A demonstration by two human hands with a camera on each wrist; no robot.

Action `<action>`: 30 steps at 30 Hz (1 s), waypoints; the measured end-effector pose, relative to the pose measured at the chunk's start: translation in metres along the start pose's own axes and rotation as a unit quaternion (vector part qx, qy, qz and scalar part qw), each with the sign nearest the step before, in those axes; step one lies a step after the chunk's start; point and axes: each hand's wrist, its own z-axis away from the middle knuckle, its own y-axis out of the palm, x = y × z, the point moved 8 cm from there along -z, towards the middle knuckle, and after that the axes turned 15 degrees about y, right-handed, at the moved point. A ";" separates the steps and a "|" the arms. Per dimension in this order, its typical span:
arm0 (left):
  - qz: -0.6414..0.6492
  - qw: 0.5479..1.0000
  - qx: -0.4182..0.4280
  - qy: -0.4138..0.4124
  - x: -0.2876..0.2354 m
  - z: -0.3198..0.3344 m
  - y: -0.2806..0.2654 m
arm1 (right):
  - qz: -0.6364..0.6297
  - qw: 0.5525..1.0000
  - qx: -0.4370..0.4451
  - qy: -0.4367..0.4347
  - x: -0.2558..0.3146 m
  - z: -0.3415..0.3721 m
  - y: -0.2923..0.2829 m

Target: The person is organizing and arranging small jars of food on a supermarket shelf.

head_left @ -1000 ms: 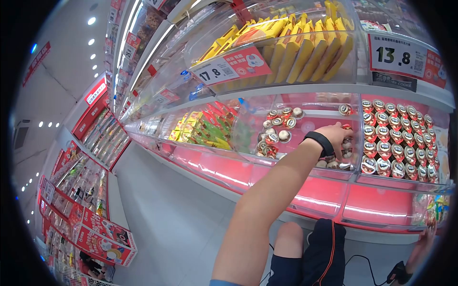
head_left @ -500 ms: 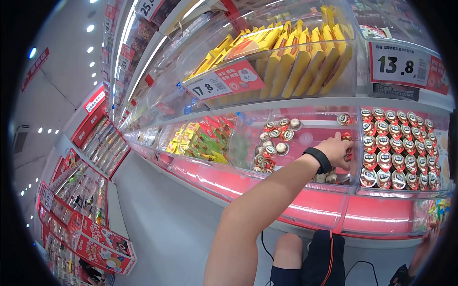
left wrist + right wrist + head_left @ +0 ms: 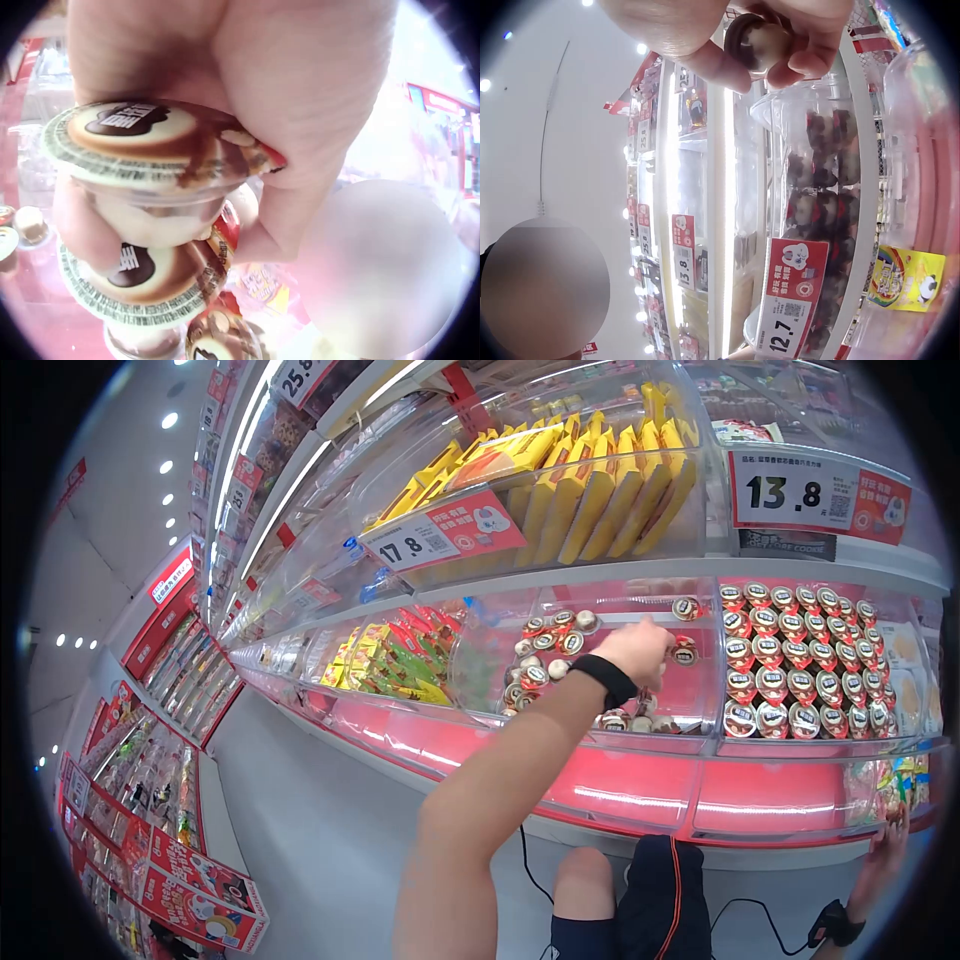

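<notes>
In the head view my left hand [image 3: 638,652] reaches into a clear bin of small chocolate dessert cups. Close up in the left wrist view, the fingers grip one foil-lidded cup [image 3: 142,139], and a second lidded cup [image 3: 161,296] sits right beneath it, partly covered by a fingertip. Another cup [image 3: 684,652] stands just right of this hand, with one more [image 3: 685,608] behind it. My right hand [image 3: 886,852] is low at the far right. In the right wrist view its fingers curl round a small brown-and-cream cup [image 3: 763,46].
Neat rows of the same cups [image 3: 800,660] fill the neighbouring bin on the right. Looser cups [image 3: 545,645] lie in the left part of the reached-into bin. Above runs a white shelf edge [image 3: 600,575] with yellow packs [image 3: 620,490]. Clear bin walls [image 3: 712,660] stand between compartments.
The head view has swung, shifting the shelves left in the picture. My left hand has drawn left, away from the bin's right wall, uncovering a cup there. My right hand stays low at the right.
</notes>
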 end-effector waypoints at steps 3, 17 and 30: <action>0.035 0.993 -0.088 -0.070 0.009 0.035 -0.043 | -0.026 0.999 -0.040 -0.007 0.000 0.011 0.007; 0.321 0.860 -0.380 -0.115 0.044 0.093 0.015 | 0.035 0.994 -0.075 -0.077 0.054 0.041 0.084; 0.660 0.652 -0.355 -0.114 0.039 0.099 0.021 | 0.134 0.977 0.156 0.055 0.102 -0.005 0.202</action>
